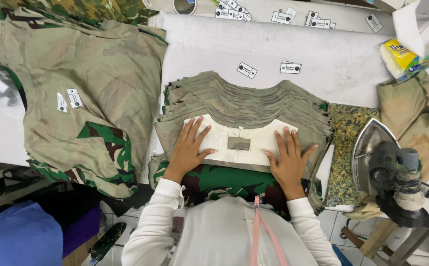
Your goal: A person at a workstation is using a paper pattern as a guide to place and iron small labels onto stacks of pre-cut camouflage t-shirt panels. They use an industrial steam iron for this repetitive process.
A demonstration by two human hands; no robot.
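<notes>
Left hand (189, 148) and right hand (287, 157) lie open and flat, grasping nothing, palms pressing the white template (254, 143) against the top garment of the fanned shirt stack (244, 101), apparently to stop it shifting. A grey label (238, 144) sits centred on the template. The iron (389, 170) stands right of the template; loose tags (268, 68) lie beyond it.

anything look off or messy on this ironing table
Mostly orderly. Both hands, left hand and right hand, press flat on a white template atop a neatly fanned stack of camouflage shirts. Two small labels lie loose on the white table cover. The iron sits tipped up at the right edge.
</notes>
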